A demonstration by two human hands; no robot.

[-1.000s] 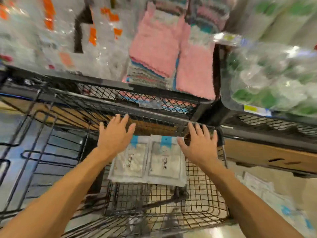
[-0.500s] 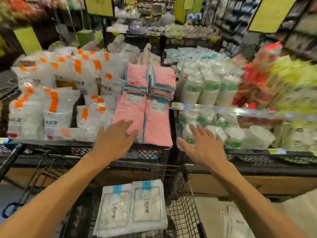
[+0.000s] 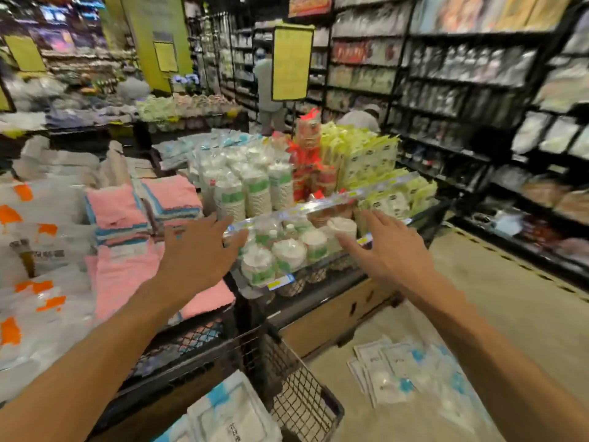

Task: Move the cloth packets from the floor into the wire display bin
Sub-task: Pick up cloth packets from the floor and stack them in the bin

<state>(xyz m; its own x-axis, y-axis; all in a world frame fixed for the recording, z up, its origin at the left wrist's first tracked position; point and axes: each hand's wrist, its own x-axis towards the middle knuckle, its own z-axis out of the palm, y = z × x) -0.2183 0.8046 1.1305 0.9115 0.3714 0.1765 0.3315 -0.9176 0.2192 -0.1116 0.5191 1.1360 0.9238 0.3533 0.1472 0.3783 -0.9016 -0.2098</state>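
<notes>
Left hand [image 3: 199, 256]: raised, palm down, fingers spread and nearly straight, holding nothing, in front of the pink towels [image 3: 127, 269]. Right hand [image 3: 387, 253]: raised alongside, well apart from the left, fingers likewise extended and relaxed, empty, in front of the cup packs [image 3: 280, 253].

Wire bin [image 3: 299, 397]: below and between the forearms, black mesh wall in view. Inside, at the bottom edge of view, white packets [image 3: 229, 413] with blue tops, lying flat.

Floor packets [image 3: 392, 374]: loose pile of white-and-blue packets on the beige floor [image 3: 510, 307], right of the bin, under the right forearm. Count cannot be told through blur.

Display table behind the hands: towels at left, cup packs at centre, yellow-green packs [image 3: 369, 157] beyond. Dark shelving [image 3: 462, 90] along the right aisle. Two persons far back, blurred.
</notes>
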